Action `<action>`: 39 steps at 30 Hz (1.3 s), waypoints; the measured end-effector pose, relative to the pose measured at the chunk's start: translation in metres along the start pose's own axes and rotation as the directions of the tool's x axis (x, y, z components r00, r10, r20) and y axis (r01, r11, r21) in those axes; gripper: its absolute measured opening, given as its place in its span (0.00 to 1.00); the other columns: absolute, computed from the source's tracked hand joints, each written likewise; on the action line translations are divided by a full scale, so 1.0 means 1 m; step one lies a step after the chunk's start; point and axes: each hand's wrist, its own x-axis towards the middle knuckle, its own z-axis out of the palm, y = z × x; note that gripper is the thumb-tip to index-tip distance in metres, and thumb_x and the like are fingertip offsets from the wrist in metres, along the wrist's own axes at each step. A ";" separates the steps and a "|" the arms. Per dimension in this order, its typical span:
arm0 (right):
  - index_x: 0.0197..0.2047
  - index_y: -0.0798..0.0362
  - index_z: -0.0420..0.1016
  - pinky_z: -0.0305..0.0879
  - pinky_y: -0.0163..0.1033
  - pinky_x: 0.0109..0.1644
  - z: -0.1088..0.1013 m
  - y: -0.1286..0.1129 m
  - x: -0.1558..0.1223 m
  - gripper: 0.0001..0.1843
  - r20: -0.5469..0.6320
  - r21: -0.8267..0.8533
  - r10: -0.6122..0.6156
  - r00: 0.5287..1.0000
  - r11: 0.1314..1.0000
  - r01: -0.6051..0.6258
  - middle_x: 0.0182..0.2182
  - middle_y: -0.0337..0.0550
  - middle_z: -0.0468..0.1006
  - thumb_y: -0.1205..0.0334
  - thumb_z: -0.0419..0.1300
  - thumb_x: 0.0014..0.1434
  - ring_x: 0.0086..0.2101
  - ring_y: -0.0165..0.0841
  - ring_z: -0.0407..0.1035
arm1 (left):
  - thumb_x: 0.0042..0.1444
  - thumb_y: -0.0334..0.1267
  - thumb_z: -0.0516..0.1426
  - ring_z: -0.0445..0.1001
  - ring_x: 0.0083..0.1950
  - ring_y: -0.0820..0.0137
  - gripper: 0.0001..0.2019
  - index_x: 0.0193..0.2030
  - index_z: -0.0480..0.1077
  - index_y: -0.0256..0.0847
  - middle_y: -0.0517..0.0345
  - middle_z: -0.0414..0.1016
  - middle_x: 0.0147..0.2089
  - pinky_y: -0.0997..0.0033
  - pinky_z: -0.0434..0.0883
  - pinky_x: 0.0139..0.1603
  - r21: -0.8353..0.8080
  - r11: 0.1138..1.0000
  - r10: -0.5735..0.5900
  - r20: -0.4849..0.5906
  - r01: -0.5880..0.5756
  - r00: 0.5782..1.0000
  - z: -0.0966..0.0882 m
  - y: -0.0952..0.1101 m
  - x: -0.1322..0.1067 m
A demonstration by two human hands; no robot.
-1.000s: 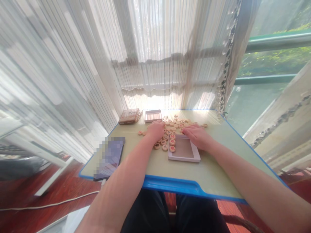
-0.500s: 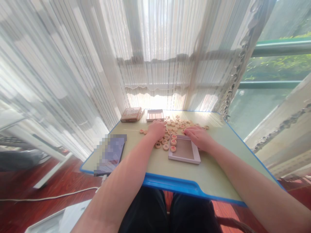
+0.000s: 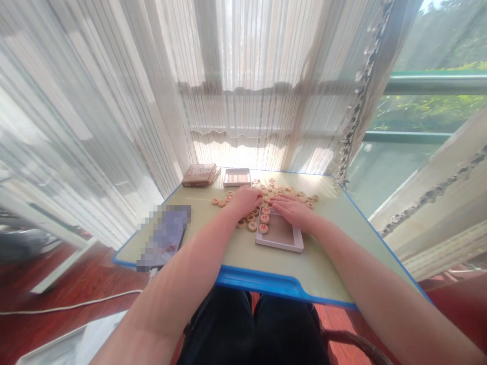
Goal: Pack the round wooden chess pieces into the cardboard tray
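Two bare hands reach over a spread of round wooden discs [image 3: 252,226], both low among the pieces with only a narrow gap between them. Fingers of the left hand [image 3: 248,198] bend downward at the tips, and whether they pinch a disc cannot be told, since the back of the hand hides what lies beneath. Flatter, palm down, the right hand [image 3: 292,209] stretches its fingers toward the left one; its underside is also hidden, so I cannot tell whether it grasps anything. Most of the discs lie in the gap between the two hands and just beyond them, with a few to the left of the left hand and a few to the right of the right hand. Nearer the body, partly beneath the right hand and wrist, sits a shallow open box [image 3: 279,248]. Three red-marked discs [image 3: 265,219] line up along its left wall, between the two hands. Just to their left, on the body side of the left hand, lie several black-marked discs. Straight beyond the left hand stands a second shallow box [image 3: 237,184], and farther left of that a reddish-brown case [image 3: 200,175]. Beside the left forearm rests a dark-edged, pixelated device [image 3: 167,233], on the same pale, blue-edged table [image 3: 319,268].
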 end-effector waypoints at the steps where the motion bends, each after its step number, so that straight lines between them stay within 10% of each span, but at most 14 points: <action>1: 0.54 0.46 0.72 0.47 0.52 0.64 -0.001 0.000 -0.001 0.31 0.000 -0.018 -0.021 1.000 1.000 0.021 0.56 0.40 0.70 0.44 0.35 0.65 0.59 0.41 0.56 | 0.59 0.41 0.49 0.69 0.48 0.64 0.14 0.41 0.75 0.43 0.54 0.77 0.41 0.65 0.66 0.52 -0.012 1.000 -0.006 -0.001 0.006 1.000 0.001 -0.001 0.000; 27: 0.50 0.50 0.76 0.54 0.49 0.60 -0.007 0.001 -0.009 0.32 -0.088 -0.022 0.032 0.996 0.999 -0.034 0.50 0.45 0.75 0.45 0.36 0.65 0.53 0.41 0.64 | 0.52 0.27 0.49 0.72 0.51 0.68 0.19 0.46 0.75 0.43 0.58 0.77 0.48 0.71 0.66 0.55 -0.128 0.988 -0.099 -0.074 0.089 0.992 -0.007 -0.014 -0.005; 39: 0.67 0.55 0.51 0.49 0.51 0.62 -0.002 -0.001 -0.009 0.39 -0.055 0.125 0.214 0.975 0.970 -0.206 0.56 0.51 0.70 0.38 0.35 0.62 0.60 0.46 0.53 | 0.51 0.30 0.51 0.74 0.38 0.70 0.13 0.37 0.77 0.40 0.59 0.78 0.37 0.72 0.70 0.47 -0.396 0.875 -0.395 -0.250 0.278 0.884 -0.027 -0.019 -0.011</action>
